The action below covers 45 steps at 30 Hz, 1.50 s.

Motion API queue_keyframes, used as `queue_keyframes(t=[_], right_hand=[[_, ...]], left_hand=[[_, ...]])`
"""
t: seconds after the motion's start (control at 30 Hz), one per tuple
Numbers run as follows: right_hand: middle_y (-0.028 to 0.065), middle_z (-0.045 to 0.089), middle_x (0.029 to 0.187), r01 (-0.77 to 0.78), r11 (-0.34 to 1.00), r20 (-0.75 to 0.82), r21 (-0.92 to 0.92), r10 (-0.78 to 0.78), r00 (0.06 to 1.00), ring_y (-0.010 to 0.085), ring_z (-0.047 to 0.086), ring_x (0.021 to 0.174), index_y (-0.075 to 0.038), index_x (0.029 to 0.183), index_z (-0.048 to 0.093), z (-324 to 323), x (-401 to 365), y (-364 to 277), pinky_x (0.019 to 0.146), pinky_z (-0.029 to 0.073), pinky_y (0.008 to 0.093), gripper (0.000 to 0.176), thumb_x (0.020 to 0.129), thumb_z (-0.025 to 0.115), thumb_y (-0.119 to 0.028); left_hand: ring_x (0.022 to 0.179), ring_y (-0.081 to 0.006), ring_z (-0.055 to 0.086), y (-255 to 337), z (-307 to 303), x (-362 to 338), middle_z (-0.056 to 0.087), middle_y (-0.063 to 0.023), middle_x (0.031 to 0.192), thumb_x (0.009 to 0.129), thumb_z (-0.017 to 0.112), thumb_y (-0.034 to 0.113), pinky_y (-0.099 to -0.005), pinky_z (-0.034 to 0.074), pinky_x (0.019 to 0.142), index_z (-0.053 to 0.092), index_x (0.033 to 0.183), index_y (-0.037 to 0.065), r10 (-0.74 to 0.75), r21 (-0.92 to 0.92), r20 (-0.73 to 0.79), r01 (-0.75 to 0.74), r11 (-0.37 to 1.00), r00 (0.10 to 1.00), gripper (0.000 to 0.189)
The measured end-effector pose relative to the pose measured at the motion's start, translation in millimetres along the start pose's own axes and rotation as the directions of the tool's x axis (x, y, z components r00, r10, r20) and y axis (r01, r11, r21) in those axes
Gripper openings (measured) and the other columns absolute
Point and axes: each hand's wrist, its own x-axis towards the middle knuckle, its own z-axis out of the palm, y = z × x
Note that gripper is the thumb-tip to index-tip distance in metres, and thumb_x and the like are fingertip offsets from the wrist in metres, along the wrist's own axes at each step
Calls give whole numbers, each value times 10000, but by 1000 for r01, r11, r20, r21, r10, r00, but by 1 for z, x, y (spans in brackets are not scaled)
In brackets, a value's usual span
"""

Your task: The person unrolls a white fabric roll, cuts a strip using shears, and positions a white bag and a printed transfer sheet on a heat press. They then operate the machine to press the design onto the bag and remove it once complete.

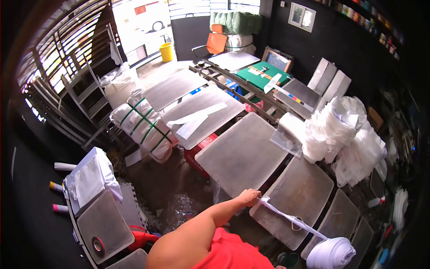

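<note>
My left hand (249, 197) reaches forward over the near edge of a grey flat board. Its fingers are closed on the end of a white fabric strip (291, 218). From the hand, the strip runs down to the right, across another grey board (293, 197), to a thick white roll of fabric (331, 253) at the lower right. A thin beige ring (296, 223) lies beside the strip. Of my right hand (281, 267), only a sliver of skin seems to show at the bottom edge; its fingers are hidden.
Several grey boards stand in a row, one (242, 154) straight ahead and one with white strips (197, 120). Piled white cloth (331, 130) stands at right. A tape roll (97, 244) rests on a left board. Beyond are a strapped white bale (141, 123) and a yellow bucket (166, 52).
</note>
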Motion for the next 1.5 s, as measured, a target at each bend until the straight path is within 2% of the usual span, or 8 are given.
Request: queue_keyframes(t=[0.07, 0.1, 0.13, 0.37, 0.57, 0.87, 1.13, 1.5], right_hand=[[6, 549, 573, 46, 999, 52, 19, -46, 998, 119, 452, 417, -153, 751, 625, -2, 12, -15, 375, 332, 287, 215, 939, 544, -218], [92, 670, 831, 23, 999, 80, 39, -26, 996, 235, 685, 646, -80, 1041, 624, 2, 33, -36, 484, 534, 346, 179, 944, 576, -223], [108, 687, 861, 92, 994, 147, 57, -100, 984, 255, 700, 701, -78, 1094, 607, -6, 37, -40, 544, 571, 369, 228, 942, 599, -249], [137, 682, 800, 197, 943, 522, 268, -314, 793, 322, 715, 713, -3, 963, 604, 2, -38, -199, 628, 612, 468, 252, 986, 596, -254], [112, 672, 762, 379, 833, 396, 403, -532, 748, 259, 706, 662, -34, 945, 587, 9, -56, -268, 584, 598, 370, 197, 1000, 574, -223], [60, 663, 759, 636, 731, 199, 249, -681, 705, 148, 646, 622, -40, 1041, 614, 105, -41, -395, 558, 527, 277, 174, 1005, 550, -198], [40, 645, 700, 716, 693, 22, 80, -719, 694, 109, 601, 574, -26, 1001, 628, 288, -13, -539, 546, 498, 256, 169, 1001, 574, -186], [55, 658, 690, 704, 618, -90, -350, -770, 631, 124, 624, 608, -8, 975, 658, 490, -15, -812, 572, 502, 289, 182, 973, 582, -174]], left_hand=[[1051, -351, 654, 7, -5, -12, 704, -141, 1063, 856, 598, 199, -476, 538, 854, 689, 1065, 105, 4, -8, -76, -4, 1000, 997, 247], [1044, -353, 654, 8, -5, -20, 703, -141, 1066, 857, 603, 206, -477, 537, 856, 690, 1062, 105, 9, 0, -128, -10, 1000, 992, 244], [1028, -360, 654, 7, -3, -26, 702, -151, 1064, 872, 608, 224, -477, 536, 859, 692, 1061, 105, 21, 13, -208, -18, 1000, 978, 238], [1074, -345, 609, -28, -9, -95, 664, -141, 1106, 879, 637, 187, -441, 493, 941, 656, 1110, 103, -133, -47, -472, 126, 991, 871, 247], [934, -330, 624, -71, -52, -122, 652, -138, 968, 834, 635, 64, -432, 506, 841, 625, 1090, 73, -156, -84, -715, 137, 987, 682, 256], [951, -334, 598, -166, -193, -123, 610, -154, 986, 811, 634, 58, -433, 482, 871, 587, 1127, 54, -131, 19, -831, 264, 964, 540, 320], [1060, -352, 579, -364, -398, 32, 618, -158, 1079, 820, 628, 106, -450, 456, 944, 615, 1118, 58, 42, 191, -842, 225, 955, 537, 302], [1217, -333, 540, -525, -533, 314, 607, -130, 1273, 886, 617, 246, -453, 436, 1034, 625, 1238, 108, -85, 143, -607, 213, 967, 790, 378]])
